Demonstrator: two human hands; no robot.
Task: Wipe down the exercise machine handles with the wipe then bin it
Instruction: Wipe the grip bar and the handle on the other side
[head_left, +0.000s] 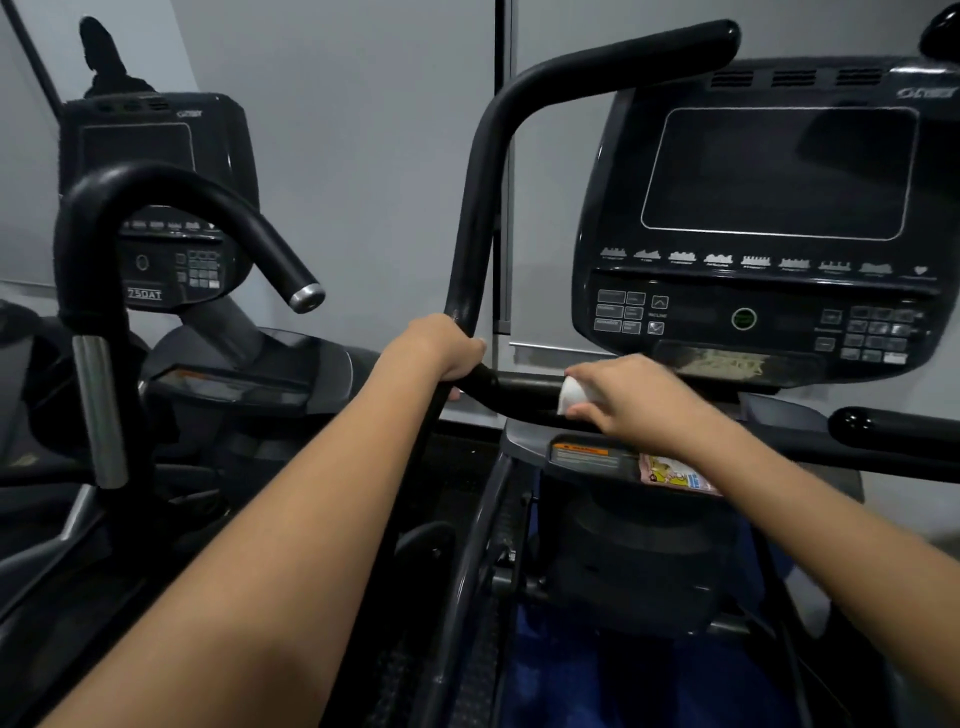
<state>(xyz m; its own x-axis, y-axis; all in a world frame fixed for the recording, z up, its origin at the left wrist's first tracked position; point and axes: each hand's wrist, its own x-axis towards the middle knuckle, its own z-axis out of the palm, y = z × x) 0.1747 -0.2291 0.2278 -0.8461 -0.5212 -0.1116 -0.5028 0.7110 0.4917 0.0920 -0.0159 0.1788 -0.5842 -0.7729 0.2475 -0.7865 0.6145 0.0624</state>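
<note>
Both hands work: my left hand (441, 348) grips the handle (470, 218) to steady it. My right hand (623, 400) wraps the wipe (571, 395) round the bar (524, 395), rubbing.

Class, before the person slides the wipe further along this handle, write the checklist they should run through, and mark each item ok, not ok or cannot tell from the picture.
1. Wipe in hand: ok, the right hand grips it.
2. Wipe touching the handle: ok, it is wrapped against the horizontal bar.
3. Machine steadied: ok, the left hand grips the upright handle at its bend.
4. Path along the bar free: ok between the two hands; under the right hand, cannot tell.
5. Wipe still damp and clean: cannot tell.
6. Bin within reach: cannot tell, none in view.
</note>
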